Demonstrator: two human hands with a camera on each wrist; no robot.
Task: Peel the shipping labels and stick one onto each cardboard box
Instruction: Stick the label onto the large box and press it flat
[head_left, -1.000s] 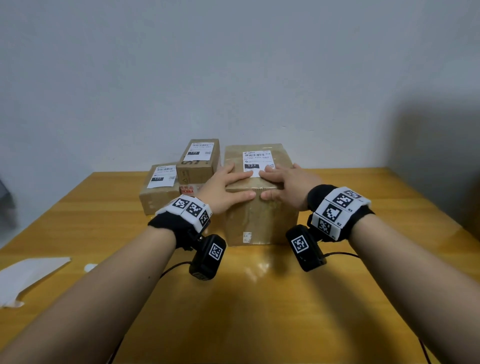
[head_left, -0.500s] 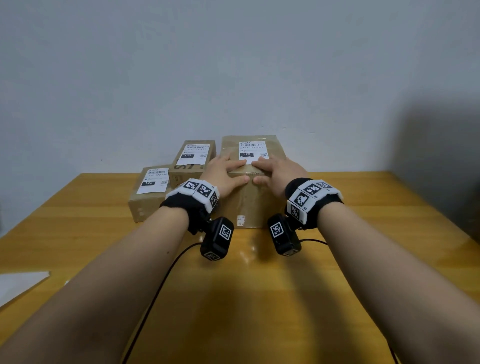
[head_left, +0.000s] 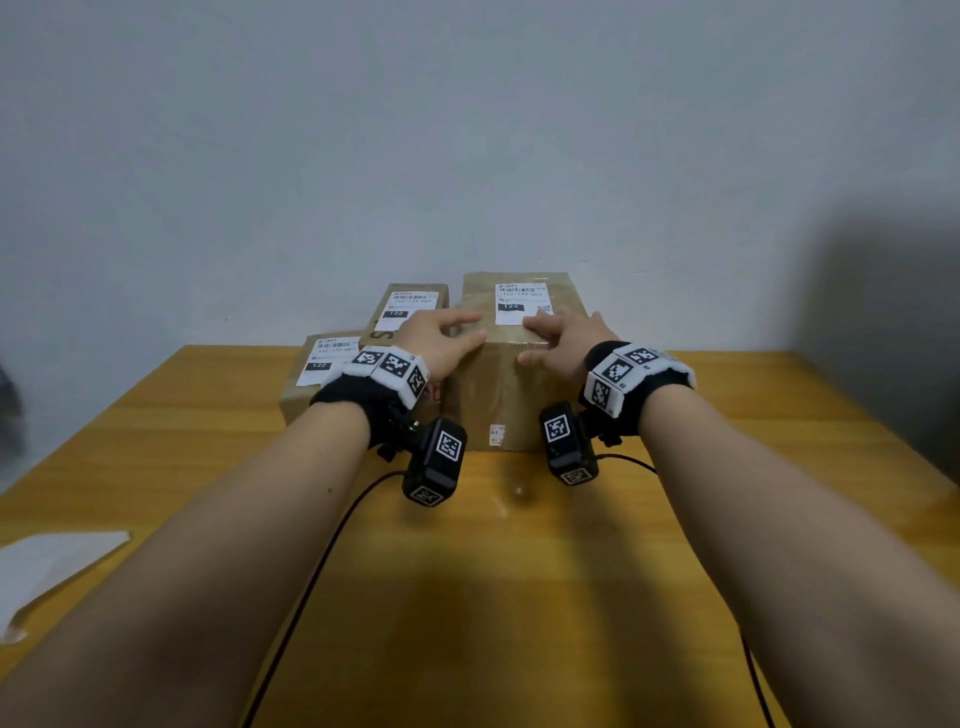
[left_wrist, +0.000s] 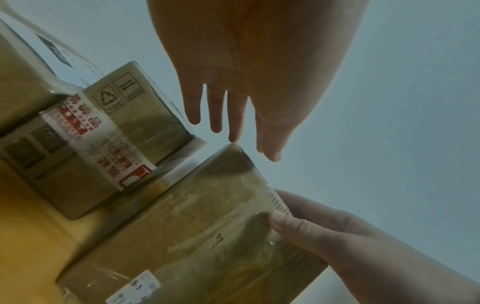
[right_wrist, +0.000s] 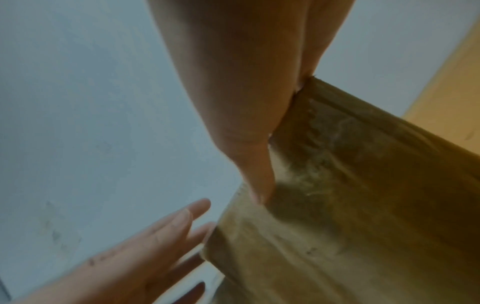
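Both hands, left hand (head_left: 441, 338) and right hand (head_left: 566, 338), lie open-fingered on the large cardboard box (head_left: 498, 400); push squarely, sparing its shipping label (head_left: 522, 304).

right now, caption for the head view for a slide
Both hands rest on the big box; all three boxes labelled.
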